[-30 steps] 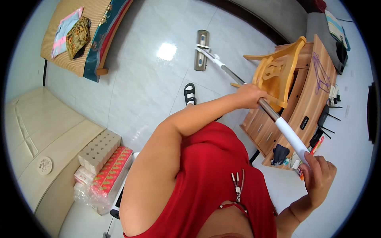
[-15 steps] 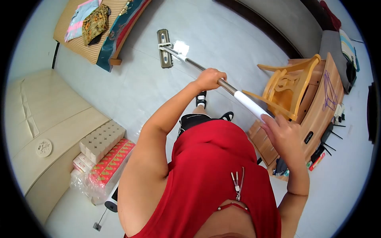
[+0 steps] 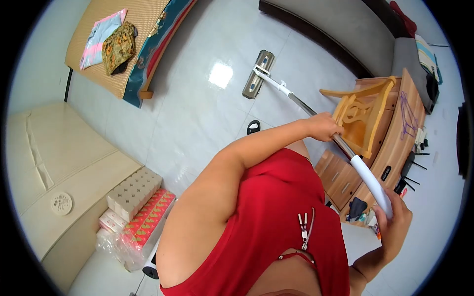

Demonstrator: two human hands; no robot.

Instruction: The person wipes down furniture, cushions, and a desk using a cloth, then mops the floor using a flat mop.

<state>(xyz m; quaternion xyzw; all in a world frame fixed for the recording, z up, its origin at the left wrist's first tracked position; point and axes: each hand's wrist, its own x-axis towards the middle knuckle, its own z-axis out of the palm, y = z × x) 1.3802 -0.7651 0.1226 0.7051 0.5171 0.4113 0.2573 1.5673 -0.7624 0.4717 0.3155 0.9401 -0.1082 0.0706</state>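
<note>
One mop (image 3: 344,146) slants from our grasp to the floor (image 3: 197,118), left fingers (image 3: 334,128) clenched around its pole, right fingers (image 3: 401,211) cupping its top end, and swinging too wide could make us knock the nearby chair (image 3: 354,129).

You wear a sleeveless red top (image 3: 289,197) with silvery metal pulls (image 3: 303,229), a studded red strap (image 3: 296,254) and a black sandal (image 3: 253,125).
</note>
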